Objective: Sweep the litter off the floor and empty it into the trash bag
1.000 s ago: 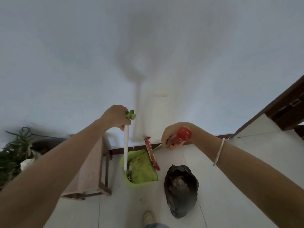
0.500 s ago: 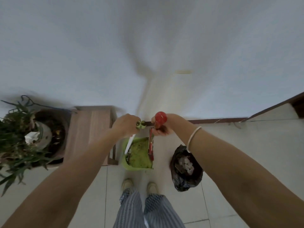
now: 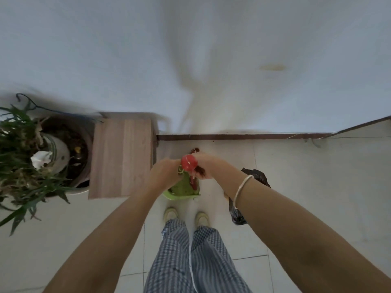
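Our left hand (image 3: 164, 173) is clenched around the top of the dustpan handle, and our right hand (image 3: 204, 166) grips the red-knobbed broom (image 3: 189, 162), the two hands almost touching. Directly below them sits the green dustpan (image 3: 182, 190) on the floor. The black trash bag (image 3: 257, 176) lies just right of our right wrist, partly hidden by the forearm.
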`<state>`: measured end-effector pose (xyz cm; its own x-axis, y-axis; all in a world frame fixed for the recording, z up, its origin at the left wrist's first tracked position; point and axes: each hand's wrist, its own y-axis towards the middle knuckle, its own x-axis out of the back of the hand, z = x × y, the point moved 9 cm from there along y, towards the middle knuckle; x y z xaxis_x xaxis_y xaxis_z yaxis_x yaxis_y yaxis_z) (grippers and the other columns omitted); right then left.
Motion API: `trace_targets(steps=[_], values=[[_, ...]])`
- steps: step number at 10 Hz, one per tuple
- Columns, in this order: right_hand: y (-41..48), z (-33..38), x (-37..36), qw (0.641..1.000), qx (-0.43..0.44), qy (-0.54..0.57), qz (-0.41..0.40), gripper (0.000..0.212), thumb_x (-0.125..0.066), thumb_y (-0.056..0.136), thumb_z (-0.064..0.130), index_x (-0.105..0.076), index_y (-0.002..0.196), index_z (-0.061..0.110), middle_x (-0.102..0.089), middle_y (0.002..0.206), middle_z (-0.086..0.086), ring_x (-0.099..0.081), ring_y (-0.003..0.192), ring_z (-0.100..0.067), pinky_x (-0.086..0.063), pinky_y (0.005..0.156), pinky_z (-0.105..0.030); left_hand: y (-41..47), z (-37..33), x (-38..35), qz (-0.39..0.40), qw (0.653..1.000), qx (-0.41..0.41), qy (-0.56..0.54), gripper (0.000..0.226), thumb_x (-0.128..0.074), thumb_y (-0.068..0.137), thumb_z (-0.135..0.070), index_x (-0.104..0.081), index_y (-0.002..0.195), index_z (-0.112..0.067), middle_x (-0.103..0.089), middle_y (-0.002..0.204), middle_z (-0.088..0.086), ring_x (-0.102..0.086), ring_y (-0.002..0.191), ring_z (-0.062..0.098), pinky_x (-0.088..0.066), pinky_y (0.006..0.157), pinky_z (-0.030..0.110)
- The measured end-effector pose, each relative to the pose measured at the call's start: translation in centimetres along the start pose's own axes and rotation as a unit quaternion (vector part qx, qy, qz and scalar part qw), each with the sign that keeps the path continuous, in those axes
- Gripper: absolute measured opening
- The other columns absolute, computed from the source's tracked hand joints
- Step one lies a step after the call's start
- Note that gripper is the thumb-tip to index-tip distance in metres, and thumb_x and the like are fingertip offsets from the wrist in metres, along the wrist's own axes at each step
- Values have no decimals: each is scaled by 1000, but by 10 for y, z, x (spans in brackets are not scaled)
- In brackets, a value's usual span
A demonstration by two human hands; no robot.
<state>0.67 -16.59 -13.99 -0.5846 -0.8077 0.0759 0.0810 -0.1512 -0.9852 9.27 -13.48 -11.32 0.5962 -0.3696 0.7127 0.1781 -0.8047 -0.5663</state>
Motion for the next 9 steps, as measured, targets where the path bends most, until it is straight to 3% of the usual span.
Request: trace_targets(steps=[1,2,3,4,5,6,7,8,9], values=[[3,2,-10,997,8,-71,-19,39,-29,96,19,-42,61,6,-40,44,0,-28,17,-3,-22,25,-11,0,9,-6,19,999,8,-46,24,-49,92,-19,-65,102,-5,-71,93,13,-65,75,23,-56,76,36],[2,-3,-19,994,3,-109,2,39,-25,95,20,-39,60,8,-39,31,2,-27,18,-3,-21,26,-11,-6,13,-11,52,998,-5,-22,25,-51,92,-24,-63,109,-9,-71,99,10,-68,85,24,-57,82,37],[0,-6,-20,996,-9,-90,26,30,-29,95,20,-40,70,8,-41,52,0,-32,30,-4,-26,28,-11,-8,15,-14,102,995,-3,-11,29,-55,90,-26,-60,113,-10,-69,106,8,-67,97,23,-55,90,37],[-3,-14,-12,997,-11,-81,8,24,-36,97,20,-43,78,7,-43,55,-1,-40,23,-4,-37,29,-11,-13,24,-18,186,980,47,-42,35,-59,88,-20,-57,120,-5,-64,102,6,-63,96,21,-52,94,33],[-9,-22,-2,995,-7,-104,-11,26,-41,97,22,-49,109,1,-57,41,-3,-49,23,-6,-44,31,-13,-19,29,-12,211,968,91,-101,38,-52,93,-12,-50,128,2,-60,94,7,-58,91,21,-47,91,29],[-22,-21,14,995,7,-89,-33,39,-41,98,20,-41,131,0,-61,53,-8,-54,30,-9,-47,34,-15,-27,34,2,203,975,82,-33,38,-52,94,-19,-49,129,-4,-55,89,-1,-51,95,16,-45,88,25],[-38,-14,28,997,26,-63,-39,41,-38,98,20,-44,129,-6,-59,69,-12,-58,53,-15,-53,50,-19,-27,47,20,156,977,128,-64,48,-56,91,-24,-47,133,-4,-57,128,11,-52,122,25,-42,103,32],[-62,-4,46,996,43,-46,-68,43,-38,98,23,-49,128,-7,-67,94,-16,-67,89,-24,-54,84,-29,-31,41,62,54,972,164,-161,52,-50,95,-26,-39,140,-2,-40,148,16,-38,138,28,-30,116,37],[-80,15,62,990,105,-22,-89,41,-43,96,24,-45,132,3,-64,116,-16,-63,102,-29,-52,81,-33,-37,29,99,-58,935,170,-306,47,-51,95,-18,-43,138,1,-44,145,15,-40,136,31,-35,111,35]])
